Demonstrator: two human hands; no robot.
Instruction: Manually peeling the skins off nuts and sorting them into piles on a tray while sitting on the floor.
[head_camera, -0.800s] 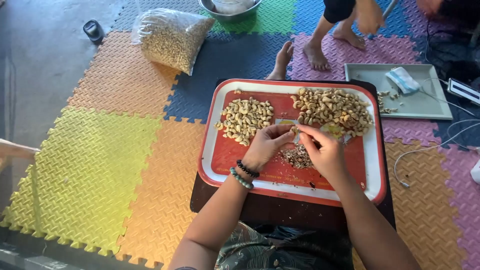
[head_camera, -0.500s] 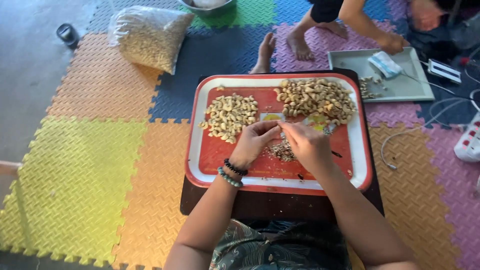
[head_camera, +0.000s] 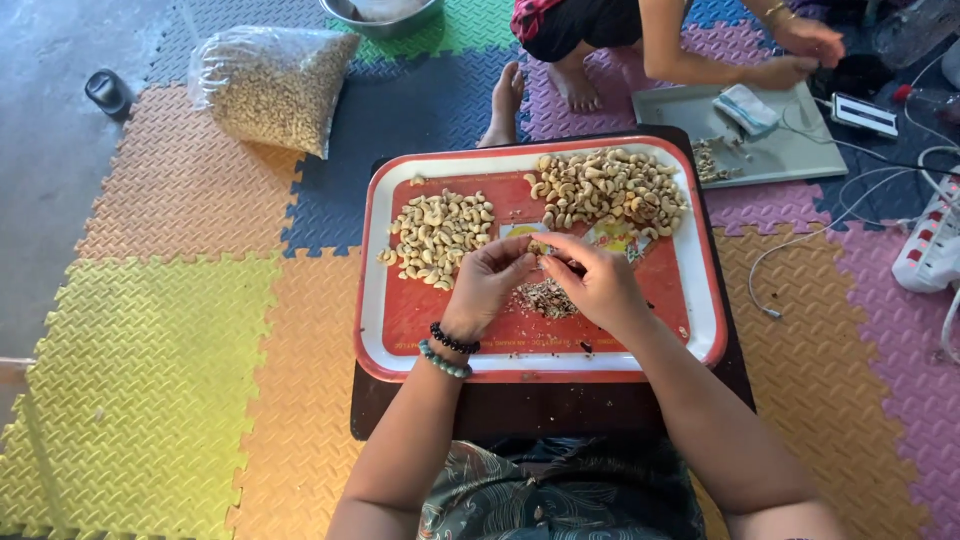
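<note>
My left hand (head_camera: 490, 283) and my right hand (head_camera: 598, 282) meet over the middle of a red tray with a white rim (head_camera: 372, 300), fingertips pinched together on a single cashew nut (head_camera: 541, 247). Under the hands lies a small heap of brown skins (head_camera: 545, 298). A pile of cashews (head_camera: 437, 234) lies on the tray's left side. A bigger pile of cashews (head_camera: 608, 187) fills the tray's far right. Beaded bracelets ring my left wrist. The tray rests on a low dark table (head_camera: 540, 405).
A clear bag of nuts (head_camera: 268, 88) lies on the coloured foam mats at the far left. Another person (head_camera: 640, 40) sits across, a hand at a grey tray (head_camera: 790, 150). A metal bowl (head_camera: 385, 14), cables and a power strip (head_camera: 930, 250) are nearby.
My view has shifted slightly, so the tray sits lower in the picture. My hands stay together over the skins, working one nut. The other person's hand has moved along the grey tray.
</note>
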